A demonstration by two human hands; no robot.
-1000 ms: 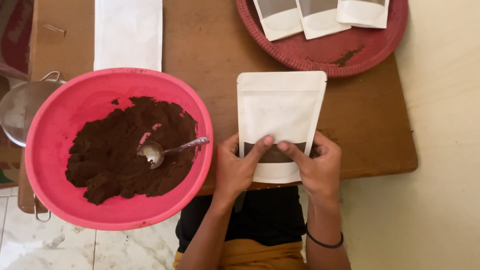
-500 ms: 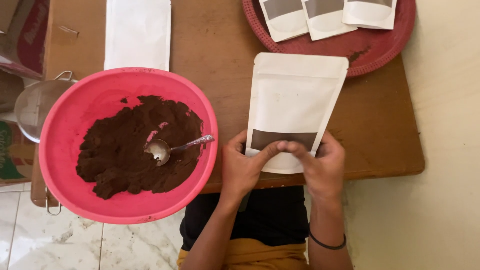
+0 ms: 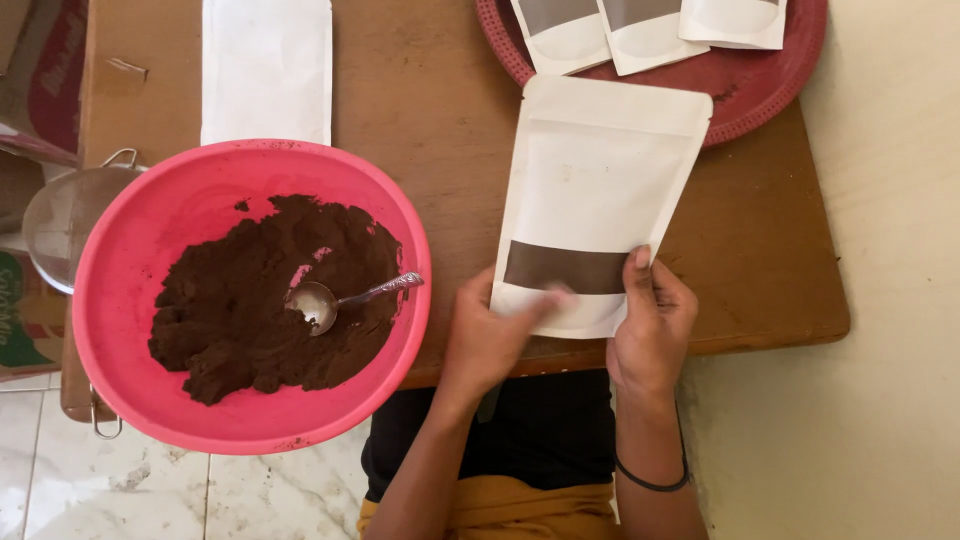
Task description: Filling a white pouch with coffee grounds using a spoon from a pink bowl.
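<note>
Both hands pinch white pouch at its bottom edge, left hand blurred, right hand thumb on top; pink bowl of brown powder left of left hand; spoon inside.

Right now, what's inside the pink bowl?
The pink bowl holds a heap of dark brown powder with a metal spoon resting in it, bowl end down. Whatever lies under the powder is covered.
</note>
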